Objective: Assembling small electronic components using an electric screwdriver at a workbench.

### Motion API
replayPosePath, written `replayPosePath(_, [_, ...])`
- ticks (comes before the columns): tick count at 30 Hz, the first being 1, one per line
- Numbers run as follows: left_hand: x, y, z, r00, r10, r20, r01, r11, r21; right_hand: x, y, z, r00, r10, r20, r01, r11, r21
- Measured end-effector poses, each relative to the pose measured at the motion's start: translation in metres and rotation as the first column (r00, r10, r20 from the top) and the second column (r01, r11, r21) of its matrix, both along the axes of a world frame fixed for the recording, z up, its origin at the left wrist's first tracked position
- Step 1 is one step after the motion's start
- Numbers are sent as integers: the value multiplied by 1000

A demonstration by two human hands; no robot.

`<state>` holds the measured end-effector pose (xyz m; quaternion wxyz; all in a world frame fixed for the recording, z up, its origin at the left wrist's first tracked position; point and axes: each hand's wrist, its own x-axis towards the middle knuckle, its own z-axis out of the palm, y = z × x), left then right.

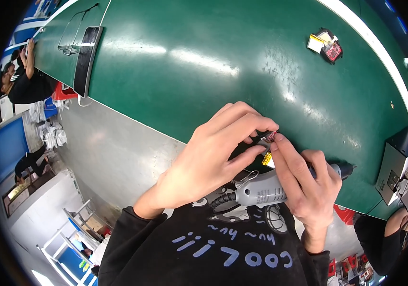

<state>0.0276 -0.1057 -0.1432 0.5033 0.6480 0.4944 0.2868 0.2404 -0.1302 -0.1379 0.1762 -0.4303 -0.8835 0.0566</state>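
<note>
At mid-frame, pinching with the left hand (199,152) at the board (273,137), just right of centre; best gripped lightly by its edges. Just below, avoid tugging the yellow battery (266,159). Farther right, touching the board with the right hand (306,190) while clasping the driver (261,189); best with its tip pointed away.

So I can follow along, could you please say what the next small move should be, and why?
I'd probably settle the small red part first: the left hand and right hand are both at it, while the grey electric screwdriver points away from it.
</note>
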Motion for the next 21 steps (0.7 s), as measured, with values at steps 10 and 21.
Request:
replayPosePath(10, [6,-6,-3,996,59,-64,-52,992,115,-2,0,6,1000,16,9,-16,997,-74])
replayPosePath(21, [8,-8,-3,993,99,-57,-92,989,113,-4,-4,6,1000,-3,14,4,995,-104])
